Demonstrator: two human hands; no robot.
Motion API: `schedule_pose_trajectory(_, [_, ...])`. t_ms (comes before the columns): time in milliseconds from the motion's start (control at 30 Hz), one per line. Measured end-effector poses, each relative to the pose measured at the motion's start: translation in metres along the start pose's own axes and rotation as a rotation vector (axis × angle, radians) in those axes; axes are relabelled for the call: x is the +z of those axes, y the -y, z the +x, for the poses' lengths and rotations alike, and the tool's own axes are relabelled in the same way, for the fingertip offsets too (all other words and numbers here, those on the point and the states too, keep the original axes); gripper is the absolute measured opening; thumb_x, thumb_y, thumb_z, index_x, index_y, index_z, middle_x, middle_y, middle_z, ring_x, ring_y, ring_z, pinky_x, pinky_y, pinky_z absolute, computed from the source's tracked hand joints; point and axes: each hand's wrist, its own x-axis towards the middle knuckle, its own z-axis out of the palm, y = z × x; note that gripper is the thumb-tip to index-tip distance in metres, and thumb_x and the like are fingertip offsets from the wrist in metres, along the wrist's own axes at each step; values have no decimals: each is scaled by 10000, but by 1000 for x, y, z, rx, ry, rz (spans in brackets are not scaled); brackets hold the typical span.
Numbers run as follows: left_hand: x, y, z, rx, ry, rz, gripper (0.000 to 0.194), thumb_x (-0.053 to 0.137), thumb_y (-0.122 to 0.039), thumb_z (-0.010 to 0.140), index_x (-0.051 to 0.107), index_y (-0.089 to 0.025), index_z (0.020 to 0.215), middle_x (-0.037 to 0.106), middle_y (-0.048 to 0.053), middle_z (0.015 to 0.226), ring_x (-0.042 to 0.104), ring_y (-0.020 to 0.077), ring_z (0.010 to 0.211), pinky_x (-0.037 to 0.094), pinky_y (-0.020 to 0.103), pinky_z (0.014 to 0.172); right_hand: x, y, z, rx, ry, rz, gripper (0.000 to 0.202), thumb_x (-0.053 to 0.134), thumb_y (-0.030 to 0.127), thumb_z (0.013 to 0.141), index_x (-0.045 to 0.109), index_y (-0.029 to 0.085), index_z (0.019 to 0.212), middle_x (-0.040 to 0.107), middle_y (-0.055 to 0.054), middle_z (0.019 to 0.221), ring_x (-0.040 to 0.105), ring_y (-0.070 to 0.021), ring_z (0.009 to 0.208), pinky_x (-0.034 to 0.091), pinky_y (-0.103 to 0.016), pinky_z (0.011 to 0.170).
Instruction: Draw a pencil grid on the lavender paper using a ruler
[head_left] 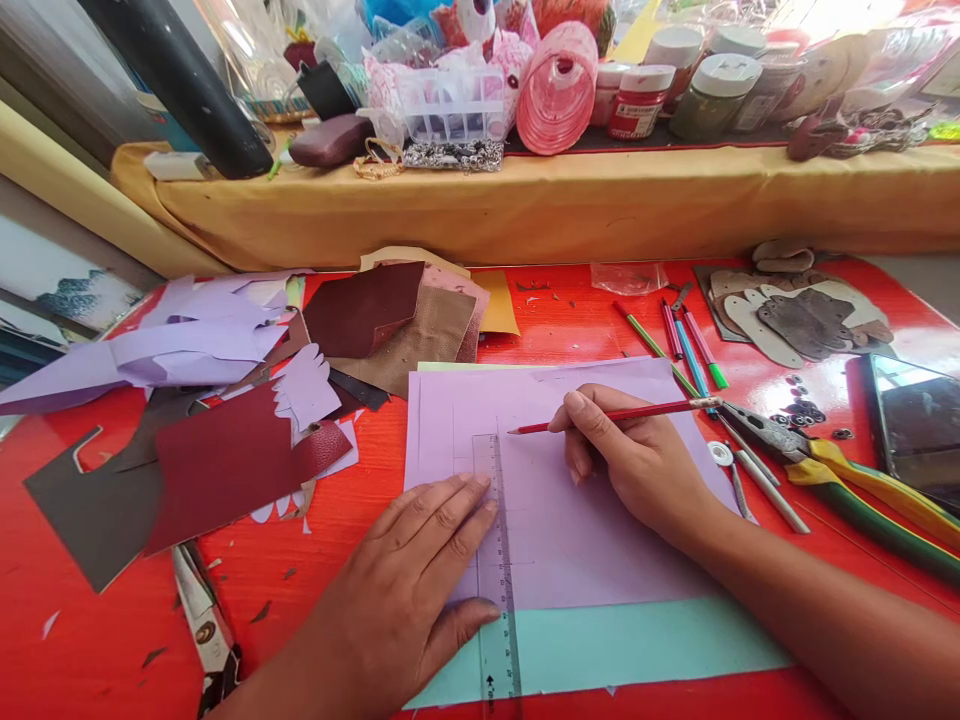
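Note:
A clear ruler (504, 560) lies upright in view across purple paper (592, 540), over a sheet of turquoise paper (622, 640). My left hand (431, 570) rests flat on the ruler and paper, fingers stretched out, pressing the ruler's left side. Between the thumb and fingers of my right hand (637, 450) is a red pencil (645, 411), its tip just right of the ruler's top end. I cannot tell whether the tip touches the paper. Faint pencil lines show on the purple sheet.
Leather pieces (225, 470) and purple paper scraps (187, 350) lie left, with scissors (206, 625) below. On the right are felt-tip pens (694, 350), pliers (832, 465), a phone (915, 420) and leather cutouts (802, 310). Jars (637, 100) stand on the ledge behind.

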Motion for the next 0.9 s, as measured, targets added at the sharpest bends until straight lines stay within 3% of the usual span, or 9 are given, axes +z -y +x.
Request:
schedule_pose_trajectory(700, [4, 1, -3, -19, 16, 16, 588, 415, -510, 1194, 477, -173, 1672, 503, 49, 1734, 455, 239, 1581, 363, 406, 1296, -1, -4, 0, -13, 4, -8, 471, 587, 579, 1126, 720, 222, 851, 625, 34, 560, 548, -163, 533, 451, -337, 647])
schedule_pose_trajectory(900, [7, 1, -8, -28, 47, -5, 624, 444, -502, 1184, 410, -178, 1716, 473, 70, 1753, 453, 267, 1593, 423, 438, 1275, -1, -4, -1, -3, 4, -9, 481, 590, 598, 1121, 725, 221, 855, 628, 36, 565, 554, -157, 533, 467, -334, 664])
